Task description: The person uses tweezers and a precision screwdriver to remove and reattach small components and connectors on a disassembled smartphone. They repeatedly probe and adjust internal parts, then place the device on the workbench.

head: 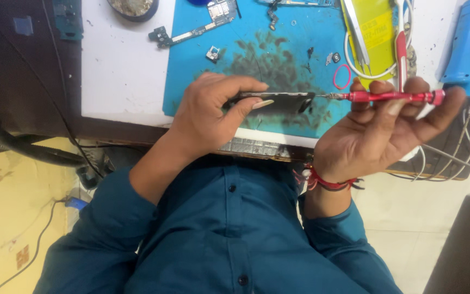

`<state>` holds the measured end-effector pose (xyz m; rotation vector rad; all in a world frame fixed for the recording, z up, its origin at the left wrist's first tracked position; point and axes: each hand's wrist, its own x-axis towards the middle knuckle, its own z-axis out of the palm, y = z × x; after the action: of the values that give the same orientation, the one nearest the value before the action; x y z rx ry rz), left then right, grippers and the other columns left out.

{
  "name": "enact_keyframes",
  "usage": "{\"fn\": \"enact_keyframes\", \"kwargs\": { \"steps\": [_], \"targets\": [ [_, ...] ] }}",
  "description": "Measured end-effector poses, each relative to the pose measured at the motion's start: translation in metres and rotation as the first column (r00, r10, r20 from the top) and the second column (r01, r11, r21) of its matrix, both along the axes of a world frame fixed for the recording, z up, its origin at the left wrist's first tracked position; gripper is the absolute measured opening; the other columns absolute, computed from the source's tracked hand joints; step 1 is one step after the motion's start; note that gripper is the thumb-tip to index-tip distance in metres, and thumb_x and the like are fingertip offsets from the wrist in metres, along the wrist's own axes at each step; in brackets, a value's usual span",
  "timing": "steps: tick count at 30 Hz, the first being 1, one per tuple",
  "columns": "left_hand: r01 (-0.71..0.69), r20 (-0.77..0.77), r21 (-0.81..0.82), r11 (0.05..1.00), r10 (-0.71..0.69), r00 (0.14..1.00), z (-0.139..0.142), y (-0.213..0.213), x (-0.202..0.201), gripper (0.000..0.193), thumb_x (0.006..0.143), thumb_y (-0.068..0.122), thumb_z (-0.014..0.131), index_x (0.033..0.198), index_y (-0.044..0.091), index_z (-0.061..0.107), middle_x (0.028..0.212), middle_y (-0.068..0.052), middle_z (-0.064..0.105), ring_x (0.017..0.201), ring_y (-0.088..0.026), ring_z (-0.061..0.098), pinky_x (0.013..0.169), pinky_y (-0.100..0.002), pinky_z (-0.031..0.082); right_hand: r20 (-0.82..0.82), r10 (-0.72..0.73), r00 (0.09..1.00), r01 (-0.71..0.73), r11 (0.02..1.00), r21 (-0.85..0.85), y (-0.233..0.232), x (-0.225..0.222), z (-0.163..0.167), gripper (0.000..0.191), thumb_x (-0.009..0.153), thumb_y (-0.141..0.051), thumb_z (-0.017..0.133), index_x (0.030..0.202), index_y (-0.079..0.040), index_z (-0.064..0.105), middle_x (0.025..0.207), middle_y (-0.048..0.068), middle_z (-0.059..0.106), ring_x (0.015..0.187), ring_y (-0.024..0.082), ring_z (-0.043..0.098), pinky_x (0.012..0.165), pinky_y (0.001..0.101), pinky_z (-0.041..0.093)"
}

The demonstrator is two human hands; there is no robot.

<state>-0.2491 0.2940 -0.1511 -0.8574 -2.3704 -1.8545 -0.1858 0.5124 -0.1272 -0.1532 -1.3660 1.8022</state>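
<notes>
My left hand (213, 111) grips a dark phone body (278, 102) by its edge, holding it level over the stained blue work mat (202, 65). My right hand (387, 130) holds a red precision screwdriver (390, 97) sideways between fingers and thumb. Its metal tip touches the right end of the phone. A red thread band sits on my right wrist.
On the mat lie a circuit board (191, 34), small metal parts (213, 53) and a red rubber ring (341, 77). A yellow package (379, 24) with tweezers and a white cable lies beyond. A blue tool (466, 43) stands at right. White cables (463, 152) hang off the bench edge.
</notes>
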Motion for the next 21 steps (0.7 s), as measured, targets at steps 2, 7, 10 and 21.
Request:
{"fn": "enact_keyframes", "kwargs": {
  "steps": [2,7,10,21],
  "targets": [
    [0.011,-0.056,-0.039,0.999,-0.013,0.998,0.001,0.001,0.002,0.018,0.098,0.016,0.074,0.113,0.006,0.072,0.095,-0.007,0.076,0.083,-0.024,0.070,0.085,-0.038,0.047,0.018,0.038,0.999,-0.037,0.998,-0.059,0.000,-0.003,0.000,0.058,0.116,-0.001,0.058,0.162,-0.010,0.024,0.130,0.013,0.057,0.092,0.017,0.063,0.077,0.0266,0.055],
    [-0.133,-0.243,-0.226,0.965,0.077,0.967,0.006,0.003,0.003,0.022,0.096,0.019,0.078,0.114,0.008,0.072,0.113,-0.009,0.072,0.103,-0.027,0.065,0.095,-0.041,0.044,0.074,0.078,0.994,-0.073,0.995,-0.066,-0.001,-0.004,-0.007,0.061,0.116,-0.003,0.056,0.165,-0.013,0.021,0.136,0.016,0.058,0.102,0.020,0.068,0.087,0.0369,0.062],
    [-0.139,-0.283,-0.200,0.970,0.078,0.956,0.013,0.009,0.007,0.027,0.095,0.022,0.080,0.116,0.008,0.072,0.122,-0.007,0.067,0.114,-0.027,0.062,0.101,-0.044,0.042,0.056,0.113,0.992,-0.107,0.989,-0.104,-0.005,-0.002,-0.014,0.059,0.118,-0.003,0.055,0.165,-0.013,0.020,0.132,0.015,0.056,0.103,0.020,0.067,0.093,0.0410,0.064],
    [-0.171,-0.343,-0.268,0.948,0.072,0.937,0.005,0.012,0.006,0.010,0.101,0.020,0.080,0.107,0.012,0.079,0.126,-0.003,0.067,0.115,-0.024,0.060,0.105,-0.046,0.036,0.095,0.052,0.994,-0.050,0.998,-0.023,-0.013,0.006,-0.023,0.059,0.117,0.001,0.054,0.164,-0.012,0.022,0.133,0.014,0.057,0.101,0.020,0.065,0.086,0.0329,0.057]
  ]
}}
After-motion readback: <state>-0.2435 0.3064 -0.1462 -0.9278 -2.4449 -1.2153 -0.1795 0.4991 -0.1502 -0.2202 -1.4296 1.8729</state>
